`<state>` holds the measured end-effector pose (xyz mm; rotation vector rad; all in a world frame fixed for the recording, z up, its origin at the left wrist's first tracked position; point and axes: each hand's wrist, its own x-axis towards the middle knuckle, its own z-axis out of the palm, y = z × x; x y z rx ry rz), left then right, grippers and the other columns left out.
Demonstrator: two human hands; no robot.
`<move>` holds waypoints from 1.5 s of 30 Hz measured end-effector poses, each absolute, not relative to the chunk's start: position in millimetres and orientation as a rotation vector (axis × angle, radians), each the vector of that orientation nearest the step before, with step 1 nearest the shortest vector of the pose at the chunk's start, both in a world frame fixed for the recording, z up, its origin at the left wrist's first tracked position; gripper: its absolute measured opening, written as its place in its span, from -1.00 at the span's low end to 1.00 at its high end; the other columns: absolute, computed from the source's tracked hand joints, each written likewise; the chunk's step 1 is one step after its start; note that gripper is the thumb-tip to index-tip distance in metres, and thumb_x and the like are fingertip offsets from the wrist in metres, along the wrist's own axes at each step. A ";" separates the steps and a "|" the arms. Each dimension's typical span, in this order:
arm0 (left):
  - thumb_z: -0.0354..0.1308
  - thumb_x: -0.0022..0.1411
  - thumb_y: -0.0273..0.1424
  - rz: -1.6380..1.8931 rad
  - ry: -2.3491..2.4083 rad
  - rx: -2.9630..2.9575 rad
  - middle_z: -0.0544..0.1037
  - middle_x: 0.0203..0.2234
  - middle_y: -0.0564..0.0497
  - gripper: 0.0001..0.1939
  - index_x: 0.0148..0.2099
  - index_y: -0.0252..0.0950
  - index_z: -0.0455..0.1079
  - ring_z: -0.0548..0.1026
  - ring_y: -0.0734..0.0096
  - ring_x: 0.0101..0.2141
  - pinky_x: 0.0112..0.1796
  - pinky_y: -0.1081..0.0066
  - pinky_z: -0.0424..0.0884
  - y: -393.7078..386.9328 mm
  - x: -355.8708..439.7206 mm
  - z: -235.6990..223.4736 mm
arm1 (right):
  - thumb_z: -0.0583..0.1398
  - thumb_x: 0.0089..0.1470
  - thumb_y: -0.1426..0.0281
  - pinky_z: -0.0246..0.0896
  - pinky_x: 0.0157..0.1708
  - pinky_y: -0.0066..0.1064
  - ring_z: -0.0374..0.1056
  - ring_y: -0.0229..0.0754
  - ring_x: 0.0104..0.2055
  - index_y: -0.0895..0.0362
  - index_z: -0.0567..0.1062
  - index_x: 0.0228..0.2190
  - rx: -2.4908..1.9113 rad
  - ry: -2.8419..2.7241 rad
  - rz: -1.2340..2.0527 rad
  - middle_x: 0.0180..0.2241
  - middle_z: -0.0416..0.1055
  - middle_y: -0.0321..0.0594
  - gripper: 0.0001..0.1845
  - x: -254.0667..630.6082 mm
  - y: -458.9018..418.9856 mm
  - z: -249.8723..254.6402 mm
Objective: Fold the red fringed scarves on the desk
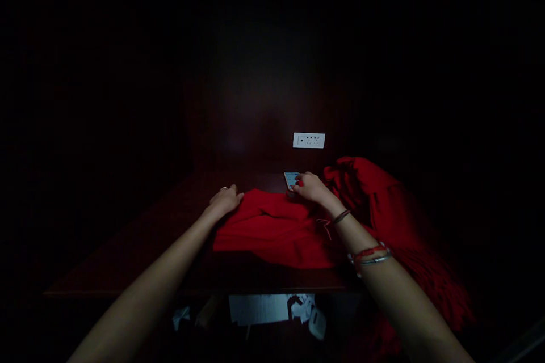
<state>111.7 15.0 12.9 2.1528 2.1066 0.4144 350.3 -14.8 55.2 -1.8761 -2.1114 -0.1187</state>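
A red cloth point(276, 227) lies loosely spread and creased on the dark wooden tabletop. My left hand point(225, 199) rests at its far left edge, thumb and fingers a little apart, with a ring on one finger. At the cloth's far edge is a phone point(291, 180) with a lit screen. My right hand point(310, 187) has its fingers bent around the phone's right side, hiding part of it. A small red spot shows among those fingers; I cannot make out what it is. Bracelets circle my right wrist and forearm.
More red fabric point(383, 198) is heaped on the right and hangs over the front edge. A white socket panel point(309, 140) is on the back wall. Below the tabletop edge point(204, 291) are papers point(259, 309) and a pale rounded object point(317, 323). The surroundings are very dark.
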 end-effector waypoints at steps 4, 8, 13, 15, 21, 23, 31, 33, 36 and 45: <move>0.10 -0.10 -0.21 0.566 1.982 2.148 0.38 -0.20 -0.18 -0.54 -0.12 -0.28 0.25 0.34 0.15 -0.19 -0.29 0.35 0.26 26.7 129.9 -1.7 | 0.14 -0.17 0.24 0.12 -0.28 -0.29 0.20 -0.02 -0.13 0.19 0.32 -0.19 -1.907 -2.202 -0.042 -0.14 0.27 0.02 -0.54 311.9 3.9 34.7; 0.08 -0.04 -0.38 0.654 1.893 2.105 0.44 -0.30 -0.04 -0.76 -0.24 -0.25 0.31 0.39 0.36 -0.28 -0.30 0.48 0.26 34.1 123.9 -6.2 | 0.15 -0.17 0.41 0.15 -0.40 -0.36 0.30 -0.07 -0.28 0.26 0.42 -0.38 -1.957 -2.204 0.044 -0.33 0.37 0.01 -0.77 310.3 15.1 17.2; 0.00 0.02 -0.39 1.691 1.618 2.177 0.40 -0.29 0.03 -0.82 -0.27 -0.26 0.29 0.35 0.43 -0.24 -0.21 0.48 0.22 21.9 106.2 33.6 | -0.11 0.07 0.38 0.07 -0.27 -0.46 0.24 -0.25 -0.24 0.19 0.35 -0.30 -1.624 -1.969 -0.289 -0.28 0.33 -0.11 -0.71 325.0 -1.5 52.8; -0.04 0.04 -0.40 1.923 1.596 2.178 0.38 -0.25 0.02 -0.80 -0.23 -0.26 0.28 0.31 0.43 -0.19 -0.18 0.46 0.19 13.4 101.6 44.9 | -0.13 0.08 0.37 0.02 -0.20 -0.43 0.20 -0.24 -0.20 0.19 0.34 -0.29 -1.389 -1.896 -0.514 -0.26 0.32 -0.11 -0.70 326.1 -15.5 64.0; 0.12 -0.15 -0.30 0.314 1.908 2.171 0.45 -0.50 0.01 -0.86 -0.52 -0.27 0.34 0.40 0.37 -0.42 -0.44 0.51 0.25 -2.7 71.8 14.1 | 0.07 -0.14 0.53 0.06 -0.45 -0.54 0.28 -0.27 -0.45 0.17 0.44 -0.53 -1.458 -2.796 -0.101 -0.52 0.39 -0.21 -0.85 335.7 -45.1 39.6; 0.04 -0.08 -0.18 0.202 1.978 2.122 0.46 -0.49 -0.02 -0.75 -0.53 -0.26 0.33 0.41 0.36 -0.43 -0.47 0.51 0.25 -4.6 64.5 8.1 | 0.06 -0.11 0.51 0.07 -0.45 -0.58 0.28 -0.31 -0.45 0.16 0.45 -0.49 -1.442 -2.817 0.095 -0.51 0.40 -0.25 -0.83 340.3 -44.2 36.5; 0.07 -0.12 -0.10 0.533 2.082 2.086 0.41 -0.25 -0.18 -0.52 -0.18 -0.30 0.29 0.37 0.18 -0.24 -0.34 0.39 0.27 18.5 116.1 13.0 | 0.09 -0.10 0.24 0.09 -0.22 -0.38 0.16 -0.09 -0.10 0.20 0.30 -0.15 -1.739 -2.301 -0.152 -0.10 0.21 0.01 -0.54 302.1 1.1 28.8; 0.15 -0.15 -0.28 0.449 2.041 2.040 0.44 -0.29 -0.13 -0.64 -0.24 -0.28 0.32 0.39 0.22 -0.28 -0.35 0.42 0.27 24.3 125.4 0.7 | 0.15 -0.17 0.26 0.10 -0.24 -0.29 0.18 -0.04 -0.11 0.19 0.31 -0.16 -1.835 -2.299 -0.065 -0.14 0.25 0.02 -0.53 290.4 9.3 13.0; 0.08 -0.07 -0.44 0.672 1.995 2.104 0.44 -0.32 -0.04 -0.77 -0.26 -0.24 0.33 0.39 0.34 -0.30 -0.33 0.47 0.27 28.9 121.3 -9.7 | 0.15 -0.16 0.38 0.13 -0.32 -0.32 0.28 -0.07 -0.24 0.22 0.41 -0.33 -1.893 -2.257 -0.025 -0.30 0.36 0.00 -0.73 287.8 16.7 3.3; -0.02 0.02 -0.48 1.726 1.913 2.046 0.40 -0.38 0.01 -0.81 -0.25 -0.29 0.28 0.36 0.45 -0.32 -0.26 0.50 0.25 43.0 70.3 42.8 | -0.10 0.06 0.32 0.11 -0.34 -0.42 0.26 -0.15 -0.24 0.22 0.37 -0.24 -1.972 -1.812 -0.214 -0.27 0.33 -0.01 -0.65 363.4 24.3 80.6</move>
